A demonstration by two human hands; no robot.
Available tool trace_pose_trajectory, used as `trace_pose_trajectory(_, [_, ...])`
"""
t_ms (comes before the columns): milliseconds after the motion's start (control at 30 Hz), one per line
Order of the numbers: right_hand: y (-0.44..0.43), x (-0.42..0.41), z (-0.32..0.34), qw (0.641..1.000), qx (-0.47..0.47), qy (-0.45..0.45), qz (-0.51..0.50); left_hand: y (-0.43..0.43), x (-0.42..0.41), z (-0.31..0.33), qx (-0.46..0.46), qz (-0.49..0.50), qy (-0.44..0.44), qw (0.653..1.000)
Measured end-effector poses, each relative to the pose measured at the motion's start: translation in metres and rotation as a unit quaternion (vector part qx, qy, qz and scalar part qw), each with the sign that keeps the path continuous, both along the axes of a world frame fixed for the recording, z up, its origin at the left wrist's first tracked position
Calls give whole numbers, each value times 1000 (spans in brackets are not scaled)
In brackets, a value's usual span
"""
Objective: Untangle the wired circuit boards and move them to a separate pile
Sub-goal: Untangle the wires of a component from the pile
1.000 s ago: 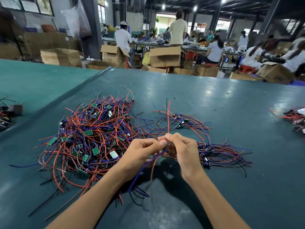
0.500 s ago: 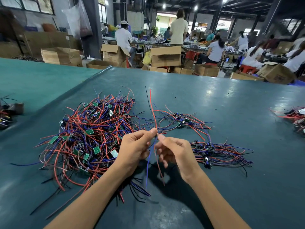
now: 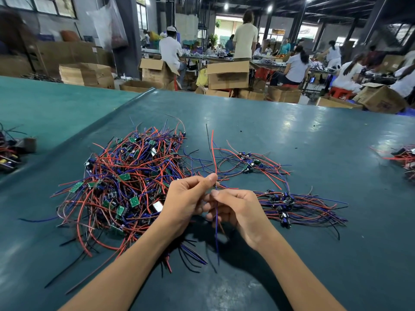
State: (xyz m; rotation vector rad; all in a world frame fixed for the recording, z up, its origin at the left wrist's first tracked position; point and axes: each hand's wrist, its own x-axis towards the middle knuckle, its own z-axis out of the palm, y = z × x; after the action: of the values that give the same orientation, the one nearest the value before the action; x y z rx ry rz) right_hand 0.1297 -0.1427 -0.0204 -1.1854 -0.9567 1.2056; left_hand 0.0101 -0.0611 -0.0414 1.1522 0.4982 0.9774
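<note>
Red and blue thin wires (image 3: 213,151) sat pinched in your left hand (image 3: 188,198) and right hand (image 3: 238,209) grips; tugging risked snagging the tangled board pile (image 3: 125,176).

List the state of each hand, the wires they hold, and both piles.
left hand: pinches the held wires
right hand: pinches the held wires just below
held wires: off the surface, ends upright and dangling
tangled pile: knotted heap, left of hands
separate pile: wires roughly parallel, right of hands
</note>
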Motion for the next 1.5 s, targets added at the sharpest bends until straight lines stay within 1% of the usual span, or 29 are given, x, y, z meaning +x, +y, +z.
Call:
trace_pose_trajectory(100, [0, 0, -1, 1000, -1, 20, -3, 3, 0, -1, -2, 17, 14, 1000])
trace_pose_trajectory(200, [0, -2, 1, 999, -11, 32, -8, 6, 1, -3, 17, 50, 44, 998])
trace_pose_trajectory(300, [1, -4, 2, 998, -48, 34, -5, 10, 1, -3, 35, 94, 73, 992])
trace_pose_trajectory(433, [4, -7, 4, 993, -105, 41, -17, 15, 2, -2, 1, 112, 46, 993])
trace_pose_trajectory(600, [3, -9, 4, 990, -132, 50, -17, 19, 1, 0, -22, 114, 20, 993])
trace_pose_trajectory(800, [2, -15, 7, 983, -173, 60, -15, 19, -2, 4, -33, 141, 6, 989])
trace_pose_trajectory(933, [0, -19, 8, 981, -184, 55, -4, 24, -4, 5, -63, 164, -20, 984])
trace_pose_trajectory(1100, [0, -16, 10, 979, -195, 51, -2, 27, -1, 2, -60, 180, -18, 982])
trace_pose_trajectory(1200, [-1, -16, 11, 978, -205, 35, 5, 32, 0, -1, -61, 194, -34, 979])
trace_pose_trajectory(1500, [-16, -19, 14, 972, -234, 20, 7, 39, 2, -11, -62, 206, -7, 977])
